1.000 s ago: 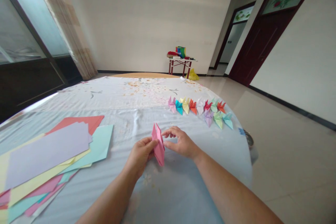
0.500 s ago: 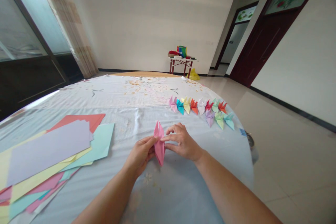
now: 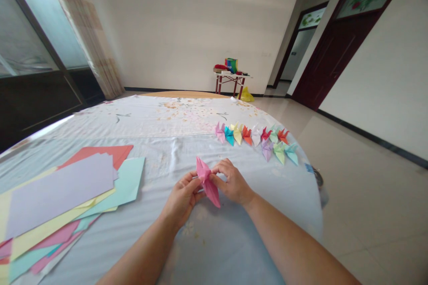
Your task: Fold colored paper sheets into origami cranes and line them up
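Note:
A pink origami crane (image 3: pixel 211 190), partly folded with long pointed ends, is held above the cloth between both hands. My left hand (image 3: pixel 184 195) pinches its left side near the middle, thumb in front. From the right, my right hand (image 3: pixel 232 181) grips the middle too, its thumb on the near face and fingers behind. The paper tilts, its upper tip leaning left and its lower tip toward the right. Finished paper cranes (image 3: pixel 246 135) in several colours stand in two rows beyond my right hand.
A stack of coloured paper sheets (image 3: pixel 60 193) lies spread at the left. The round table wears a pale floral tablecloth (image 3: pixel 157 160). Farther off, a small table (image 3: pixel 233 75) with bags stands by the wall, a yellow bag (image 3: pixel 246 94) beside it.
The pink paper has turned from nearly upright to slanted, its lower end swinging right. My right hand's fingers, spread before, have closed on it.

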Tool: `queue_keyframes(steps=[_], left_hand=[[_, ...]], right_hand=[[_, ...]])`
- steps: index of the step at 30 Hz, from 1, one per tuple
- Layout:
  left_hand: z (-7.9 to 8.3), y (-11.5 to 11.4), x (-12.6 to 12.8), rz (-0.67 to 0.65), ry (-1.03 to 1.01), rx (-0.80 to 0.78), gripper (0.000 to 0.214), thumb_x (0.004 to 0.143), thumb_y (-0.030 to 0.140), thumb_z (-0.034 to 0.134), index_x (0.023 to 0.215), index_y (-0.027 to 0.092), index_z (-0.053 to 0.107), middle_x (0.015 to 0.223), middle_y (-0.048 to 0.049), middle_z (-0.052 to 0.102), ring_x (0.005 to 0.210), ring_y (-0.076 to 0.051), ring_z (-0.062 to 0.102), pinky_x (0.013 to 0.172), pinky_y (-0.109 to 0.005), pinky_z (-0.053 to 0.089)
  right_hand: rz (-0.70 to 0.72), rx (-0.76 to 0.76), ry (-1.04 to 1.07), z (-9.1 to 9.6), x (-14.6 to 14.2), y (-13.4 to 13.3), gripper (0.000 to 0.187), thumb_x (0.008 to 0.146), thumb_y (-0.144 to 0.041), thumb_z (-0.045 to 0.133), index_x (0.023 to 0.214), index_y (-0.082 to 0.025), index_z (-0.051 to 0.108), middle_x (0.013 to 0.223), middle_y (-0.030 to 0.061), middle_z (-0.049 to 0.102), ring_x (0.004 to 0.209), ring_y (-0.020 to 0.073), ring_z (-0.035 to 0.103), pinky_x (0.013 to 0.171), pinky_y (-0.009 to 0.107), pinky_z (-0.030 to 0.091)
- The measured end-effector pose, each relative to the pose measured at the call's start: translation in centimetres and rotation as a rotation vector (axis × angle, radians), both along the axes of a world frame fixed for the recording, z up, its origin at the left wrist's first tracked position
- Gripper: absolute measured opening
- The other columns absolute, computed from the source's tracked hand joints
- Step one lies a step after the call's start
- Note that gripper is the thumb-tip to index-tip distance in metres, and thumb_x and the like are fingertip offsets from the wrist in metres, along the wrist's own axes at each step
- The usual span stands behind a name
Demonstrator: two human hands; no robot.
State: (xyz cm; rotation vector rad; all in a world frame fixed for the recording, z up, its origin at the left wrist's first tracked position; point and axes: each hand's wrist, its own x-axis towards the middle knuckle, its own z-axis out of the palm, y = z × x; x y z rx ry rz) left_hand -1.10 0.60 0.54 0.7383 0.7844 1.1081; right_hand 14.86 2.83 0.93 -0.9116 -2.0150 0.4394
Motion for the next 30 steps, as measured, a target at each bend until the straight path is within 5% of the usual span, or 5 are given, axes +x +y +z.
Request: queue_keyframes(steps=[5, 11, 30], left_hand=[[0.20, -0.22, 0.58, 0.049, 0.111, 0.168, 0.059, 0.071, 0.025, 0.065, 0.120, 0.023, 0.033, 0.090, -0.0037, 0.067, 0.073, -0.017, 0.065, 0.066, -0.032, 0.051], [-0.33, 0.18, 0.43, 0.063, 0.326, 0.288, 0.024, 0.066, 0.029, 0.069, 0.083, 0.015, 0.062, 0.078, -0.0039, 0.068, 0.073, -0.016, 0.063, 0.070, -0.026, 0.048], [-0.32, 0.03, 0.11, 0.104, 0.367, 0.140, 0.029, 0.064, 0.034, 0.071, 0.082, 0.013, 0.070, 0.071, -0.0055, 0.070, 0.069, -0.018, 0.063, 0.068, -0.028, 0.048]], right_hand=[[-0.062, -0.083, 0.071, -0.43, 0.06, 0.33, 0.021, 0.085, -0.033, 0.048, 0.071, -0.018, 0.055, 0.068, 0.0001, 0.054, 0.072, 0.0132, 0.049, 0.070, 0.026, 0.038], [-0.025, -0.119, 0.081, -0.41, 0.37, 0.36, 0.020, 0.082, -0.035, 0.054, 0.072, -0.018, 0.060, 0.070, 0.0000, 0.057, 0.074, 0.0130, 0.051, 0.075, 0.028, 0.038], [-0.068, -0.307, 0.168, -0.76, 0.11, 0.31, 0.021, 0.077, -0.035, 0.058, 0.076, -0.016, 0.065, 0.074, 0.0023, 0.062, 0.072, 0.0133, 0.055, 0.070, 0.026, 0.042]])
